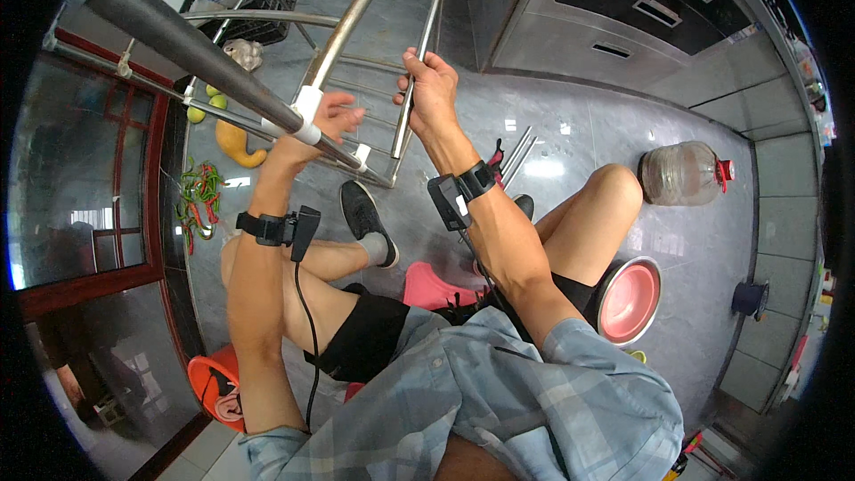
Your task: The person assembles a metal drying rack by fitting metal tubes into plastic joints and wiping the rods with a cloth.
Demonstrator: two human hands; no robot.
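Note:
A metal tube rack (329, 40) with white plastic connectors stands in front of me, its bars running up and to the left. My right hand (432, 92) is closed around a thin metal tube (403, 125), which reaches up toward a white joint at the top. Fingers stretched and apart, my left hand (337, 118) is beside a white connector (308, 103) on the rack. Part of that hand is hidden behind the connector and a thick grey tube (191, 44) that crosses the upper left. Whether the left hand touches the rack, I cannot tell.
Loose metal tubes (519, 156) lie right of my right forearm. A yellow squash (236, 142) and red and green peppers (200, 196) lie at left. A plastic jug (681, 174) and a pink basin (629, 301) are at right; an orange bucket (203, 383) is lower left.

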